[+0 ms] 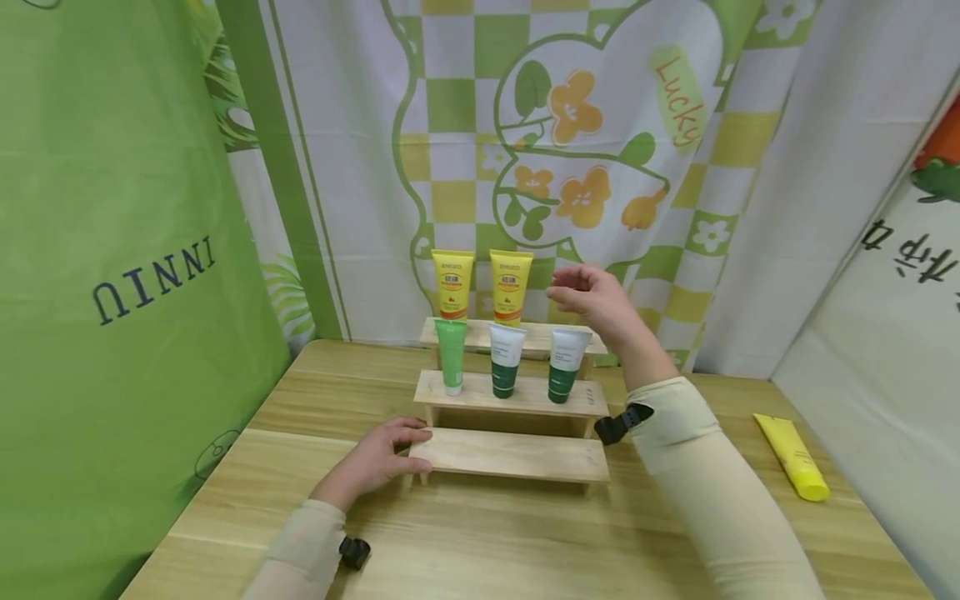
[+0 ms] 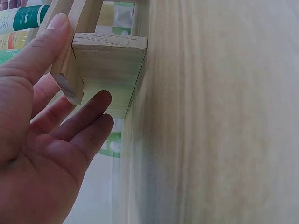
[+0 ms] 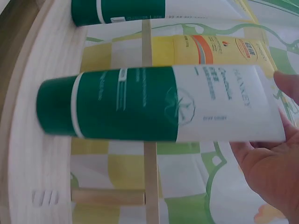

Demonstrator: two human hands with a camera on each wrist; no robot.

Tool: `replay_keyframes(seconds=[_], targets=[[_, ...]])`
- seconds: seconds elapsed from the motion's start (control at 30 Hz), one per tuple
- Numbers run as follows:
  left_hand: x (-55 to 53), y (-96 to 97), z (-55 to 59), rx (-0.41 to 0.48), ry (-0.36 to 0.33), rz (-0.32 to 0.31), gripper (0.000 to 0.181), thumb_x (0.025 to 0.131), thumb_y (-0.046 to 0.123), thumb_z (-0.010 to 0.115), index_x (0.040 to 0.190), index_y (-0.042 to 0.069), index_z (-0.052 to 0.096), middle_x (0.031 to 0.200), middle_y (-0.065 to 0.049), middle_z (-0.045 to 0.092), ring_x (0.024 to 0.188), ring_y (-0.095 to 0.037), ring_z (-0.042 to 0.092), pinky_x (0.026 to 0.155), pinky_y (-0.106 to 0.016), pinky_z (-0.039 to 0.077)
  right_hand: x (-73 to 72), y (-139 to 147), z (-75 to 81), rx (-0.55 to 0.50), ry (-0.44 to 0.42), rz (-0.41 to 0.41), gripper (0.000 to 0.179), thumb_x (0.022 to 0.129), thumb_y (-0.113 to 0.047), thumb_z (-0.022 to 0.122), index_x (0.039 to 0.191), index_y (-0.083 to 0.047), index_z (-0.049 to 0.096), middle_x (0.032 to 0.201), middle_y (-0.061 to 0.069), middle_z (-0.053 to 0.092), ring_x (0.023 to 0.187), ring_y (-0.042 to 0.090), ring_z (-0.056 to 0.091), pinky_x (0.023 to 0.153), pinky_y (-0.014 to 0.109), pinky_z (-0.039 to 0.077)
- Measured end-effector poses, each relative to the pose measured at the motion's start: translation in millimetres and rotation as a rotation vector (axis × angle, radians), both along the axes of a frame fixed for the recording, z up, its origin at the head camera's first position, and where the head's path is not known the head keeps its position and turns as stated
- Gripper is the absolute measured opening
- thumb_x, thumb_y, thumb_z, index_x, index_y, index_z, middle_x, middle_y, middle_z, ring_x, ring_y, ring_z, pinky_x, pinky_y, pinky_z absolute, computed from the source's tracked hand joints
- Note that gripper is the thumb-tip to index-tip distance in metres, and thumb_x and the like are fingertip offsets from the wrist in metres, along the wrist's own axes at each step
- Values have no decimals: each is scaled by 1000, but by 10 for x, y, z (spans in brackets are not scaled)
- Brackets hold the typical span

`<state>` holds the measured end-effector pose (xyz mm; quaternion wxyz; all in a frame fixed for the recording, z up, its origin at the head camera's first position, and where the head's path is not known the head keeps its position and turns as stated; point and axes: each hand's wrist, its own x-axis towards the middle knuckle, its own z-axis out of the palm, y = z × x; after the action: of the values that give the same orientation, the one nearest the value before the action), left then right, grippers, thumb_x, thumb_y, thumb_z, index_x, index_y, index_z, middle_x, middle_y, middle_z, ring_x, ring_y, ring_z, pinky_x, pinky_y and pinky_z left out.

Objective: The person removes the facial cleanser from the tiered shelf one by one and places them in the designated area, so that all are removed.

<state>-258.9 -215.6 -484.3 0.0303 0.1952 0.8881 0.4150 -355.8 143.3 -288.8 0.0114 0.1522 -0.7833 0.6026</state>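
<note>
A three-tier wooden stand (image 1: 510, 454) is on the table. My left hand (image 1: 378, 458) grips the left end of its bottom board; in the left wrist view the thumb (image 2: 44, 44) lies on the board. Beside the top tier my right hand (image 1: 592, 302) hovers with bent fingers and nothing in them, right of a yellow tube (image 1: 511, 287). Another yellow tube (image 1: 453, 283) stands left of that one. On the middle tier are a light green tube (image 1: 452, 357), a white-and-green tube (image 1: 506, 360) and a second such tube (image 1: 567, 365), which partly covers my right hand in the right wrist view.
A yellow tube (image 1: 793, 458) lies on the wooden table (image 1: 480, 550) at the right. Behind the stand hangs a patterned curtain (image 1: 450, 108), close to the table's back edge. Green cloth (image 1: 135, 400) borders the left side, white cloth (image 1: 877, 350) the right.
</note>
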Motion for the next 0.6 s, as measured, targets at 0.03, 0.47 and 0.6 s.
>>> replay_keyframes(seconds=[0.03, 0.47, 0.6], targets=[[3, 2, -1, 1, 4, -1, 62, 78, 44, 81, 126, 8, 68, 135, -8, 56, 127, -35, 48, 104, -50, 38, -4, -19, 8, 15, -3, 19, 48, 93, -25, 70, 132, -2, 53, 128, 15, 54, 113, 26, 55, 94, 39, 48], [13, -8, -16, 14, -27, -10, 65, 80, 45, 79, 129, 7, 65, 138, -9, 52, 129, -35, 46, 103, -51, 39, -108, -164, 88, 72, -30, 77, 48, 93, -18, 70, 132, 0, 51, 126, 16, 53, 111, 27, 55, 94, 39, 49], [16, -18, -11, 13, -27, -11, 65, 80, 46, 79, 130, 6, 65, 138, -9, 52, 129, -35, 46, 104, -50, 39, -136, -195, 133, 73, -26, 85, 47, 93, -18, 70, 133, -1, 51, 127, 15, 53, 112, 27, 54, 96, 43, 47]])
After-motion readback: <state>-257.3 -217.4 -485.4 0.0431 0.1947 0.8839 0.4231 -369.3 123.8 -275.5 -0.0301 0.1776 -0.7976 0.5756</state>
